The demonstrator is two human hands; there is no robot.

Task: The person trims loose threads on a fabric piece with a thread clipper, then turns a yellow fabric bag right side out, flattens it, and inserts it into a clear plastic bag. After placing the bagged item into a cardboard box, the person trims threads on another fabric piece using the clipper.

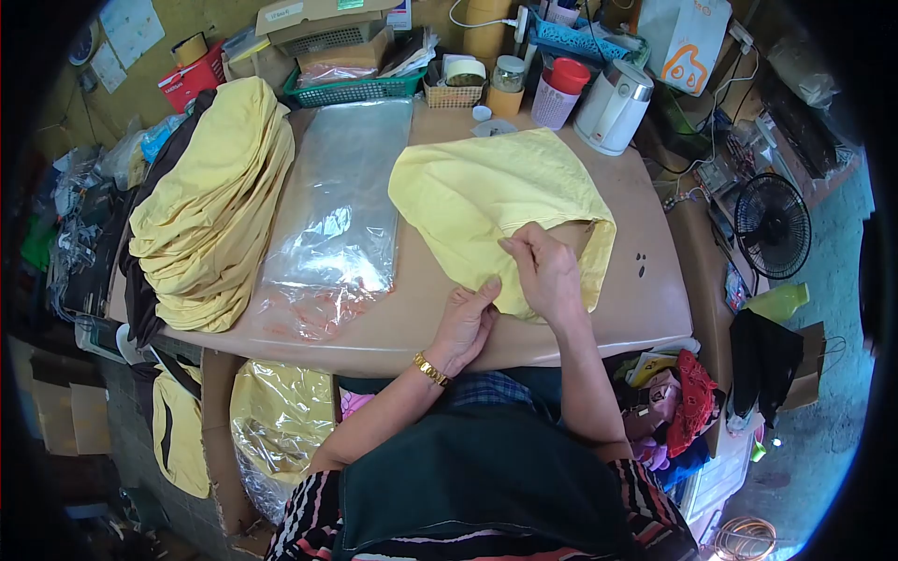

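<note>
A yellow cloth piece (496,187) with a stitched seam and a folded edge lies spread on the table in front of me. My right hand (547,271) is closed in a pinch on the cloth near its seam, with the fingertips partly hidden. At the near edge, my left hand (468,318) holds the same cloth between thumb and curled fingers. Left of the cloth is a stack of clear plastic bags (341,187). Beyond it rises a large pile of yellow cloth (210,215) with dark fabric along its outer side.
Along the back stand a green basket (360,89), a glass jar (508,73), a red-lidded cup (561,89) and an electric kettle (615,105). A black fan (773,224) is at the right. Below the table sit a carton (220,439) with plastic-wrapped yellow cloth and a heap of colored fabric (669,402).
</note>
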